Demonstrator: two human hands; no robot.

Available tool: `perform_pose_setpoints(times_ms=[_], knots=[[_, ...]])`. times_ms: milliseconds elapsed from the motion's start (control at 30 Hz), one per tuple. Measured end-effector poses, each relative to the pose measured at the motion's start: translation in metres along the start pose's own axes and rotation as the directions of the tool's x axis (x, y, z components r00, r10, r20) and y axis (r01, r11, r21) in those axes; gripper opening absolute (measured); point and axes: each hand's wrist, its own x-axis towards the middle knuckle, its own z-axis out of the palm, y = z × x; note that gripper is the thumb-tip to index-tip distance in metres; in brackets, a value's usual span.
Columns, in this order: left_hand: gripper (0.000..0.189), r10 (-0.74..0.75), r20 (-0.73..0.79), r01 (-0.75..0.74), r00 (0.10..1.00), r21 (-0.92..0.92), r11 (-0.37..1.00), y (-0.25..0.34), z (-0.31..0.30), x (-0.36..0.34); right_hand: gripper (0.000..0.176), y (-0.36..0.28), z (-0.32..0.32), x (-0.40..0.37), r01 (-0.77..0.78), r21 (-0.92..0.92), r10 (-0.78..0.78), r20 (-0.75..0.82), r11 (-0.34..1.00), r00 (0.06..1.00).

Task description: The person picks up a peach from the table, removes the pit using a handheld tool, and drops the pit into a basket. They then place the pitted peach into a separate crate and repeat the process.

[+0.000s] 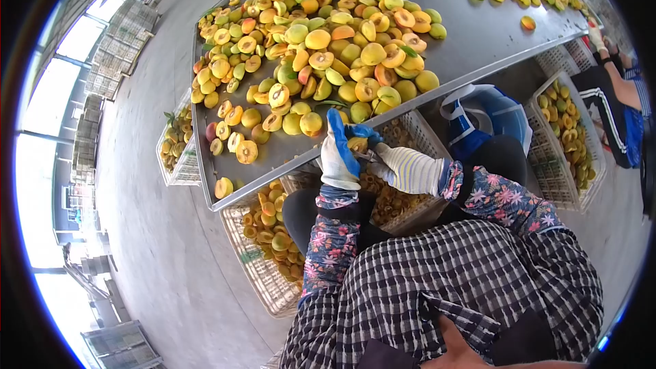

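My left hand (339,154), in a white and blue glove, is at the metal table's front edge, its fingers around a halved yellow fruit (357,144). Close against it from the right is my right hand (410,169), in a striped white and blue glove. Its fingers are bent at the fruit; whatever they pinch is too small to make out. Just beyond both hands, a large heap of yellow and orange fruit (318,39), many pieces cut in half, lies on the metal table (273,157). Under my hands stands a crate (417,215) with small brown-orange pieces.
A crate (266,287) of fruit stands at lower left, another (181,171) beyond it. Right of my hands are a blue and white bucket (509,113) and a fruit crate (547,164). A co-worker's arm (618,85) is at far right. Another hand (454,352) shows at the bottom.
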Motion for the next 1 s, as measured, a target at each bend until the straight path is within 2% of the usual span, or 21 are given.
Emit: perform_pose_setpoints(times_ms=[67, 100, 133, 200, 267, 367, 400, 500, 533, 567, 633, 667, 700, 733, 767, 800, 833, 867, 900, 933, 1000], knots=[[0.055, -0.088, 0.012, 0.089, 0.996, -0.017, 0.996, 0.005, 0.002, 0.000, 0.027, 0.012, 0.015, 0.003, 0.147, 0.252, -0.124, -0.106, 0.957, 0.987], [0.057, -0.066, 0.037, 0.067, 0.997, -0.036, 0.997, 0.003, 0.002, 0.000, 0.028, 0.015, 0.020, 0.006, 0.228, 0.362, -0.177, -0.170, 0.904, 0.969], [0.060, -0.044, 0.061, 0.047, 0.997, -0.057, 0.997, 0.001, 0.002, 0.000, 0.031, -0.040, -0.028, -0.005, -0.465, 0.565, 0.316, 0.346, 0.681, 0.884], [0.059, 0.000, 0.045, 0.005, 0.999, -0.096, 0.995, 0.002, 0.011, -0.003, 0.034, -0.038, -0.023, -0.006, -0.514, 0.733, 0.271, 0.437, 0.445, 0.858], [0.054, -0.047, 0.069, 0.060, 0.996, -0.189, 0.980, 0.002, 0.012, -0.002, 0.036, -0.036, -0.027, -0.008, -0.574, 0.788, 0.225, 0.532, 0.222, 0.816], [0.052, -0.084, 0.148, 0.129, 0.985, -0.328, 0.936, 0.000, 0.009, 0.000, 0.036, -0.030, -0.032, -0.011, -0.607, 0.792, 0.082, 0.602, 0.064, 0.794], [0.051, -0.087, 0.184, 0.152, 0.979, -0.372, 0.916, 0.002, 0.012, -0.001, 0.036, -0.033, -0.033, -0.012, -0.586, 0.808, 0.085, 0.581, 0.062, 0.809], [0.051, -0.122, 0.099, 0.152, 0.988, -0.398, 0.905, 0.006, 0.023, -0.006, 0.037, -0.038, -0.040, -0.013, -0.602, 0.796, 0.122, 0.594, 0.053, 0.795], [0.053, -0.089, 0.046, 0.098, 0.995, -0.313, 0.945, 0.004, 0.023, -0.005, 0.040, -0.036, -0.039, -0.014, -0.598, 0.799, 0.123, 0.588, 0.069, 0.800], [0.054, -0.006, -0.004, 0.006, 1.000, -0.132, 0.991, 0.005, 0.021, -0.006, 0.039, -0.036, -0.041, -0.017, -0.608, 0.788, 0.132, 0.596, 0.092, 0.792], [0.058, 0.175, -0.057, -0.156, 0.983, 0.248, 0.956, 0.004, 0.016, -0.005, 0.039, -0.039, -0.049, -0.022, -0.628, 0.766, 0.153, 0.610, 0.135, 0.777], [0.056, 0.255, -0.033, -0.220, 0.966, 0.410, 0.885, 0.006, 0.002, -0.002, 0.040, -0.043, -0.057, -0.028, -0.618, 0.754, 0.160, 0.597, 0.225, 0.786], [0.055, 0.218, -0.057, -0.192, 0.974, 0.300, 0.934, 0.010, -0.014, -0.002, 0.042, -0.047, -0.063, -0.033, -0.603, 0.698, 0.219, 0.566, 0.386, 0.795], [0.051, 0.162, -0.182, -0.140, 0.970, 0.127, 0.982, 0.029, -0.012, -0.017, 0.044, -0.049, -0.070, -0.037, -0.579, 0.615, 0.270, 0.525, 0.535, 0.807], [0.048, 0.307, -0.233, -0.279, 0.923, 0.145, 0.949, 0.036, -0.030, -0.019, 0.046, -0.046, -0.076, -0.040, -0.542, 0.510, 0.309, 0.473, 0.668, 0.825], [0.045, 0.405, -0.263, -0.256, 0.876, 0.458, 0.851, 0.056, -0.047, -0.033, 0.042, 0.016, -0.053, -0.048, 0.058, 0.148, -0.085, 0.183, 0.987, 0.980], [0.043, 0.444, -0.332, -0.211, 0.832, 0.551, 0.807, 0.075, -0.059, -0.047, 0.041, 0.013, -0.059, -0.054, -0.009, -0.036, 0.018, 0.250, 0.999, 0.968], [0.043, 0.495, -0.304, -0.114, 0.814, 0.752, 0.649, 0.085, -0.095, -0.051, 0.043, -0.001, -0.070, -0.062, -0.063, -0.224, 0.128, 0.293, 0.973, 0.947], [0.043, 0.594, -0.166, -0.013, 0.787, 0.959, 0.285, 0.097, -0.123, -0.061, 0.046, -0.010, -0.076, -0.066, -0.105, -0.407, 0.244, 0.307, 0.908, 0.920], [0.040, 0.550, -0.202, 0.166, 0.810, 0.979, 0.114, 0.111, -0.128, -0.070, 0.049, -0.013, -0.076, -0.068, -0.100, -0.443, 0.259, 0.316, 0.891, 0.913], [0.038, 0.654, 0.036, 0.041, 0.756, 0.994, -0.102, 0.111, -0.151, -0.061, 0.056, -0.018, -0.074, -0.065, -0.075, -0.520, 0.283, 0.333, 0.851, 0.899]])
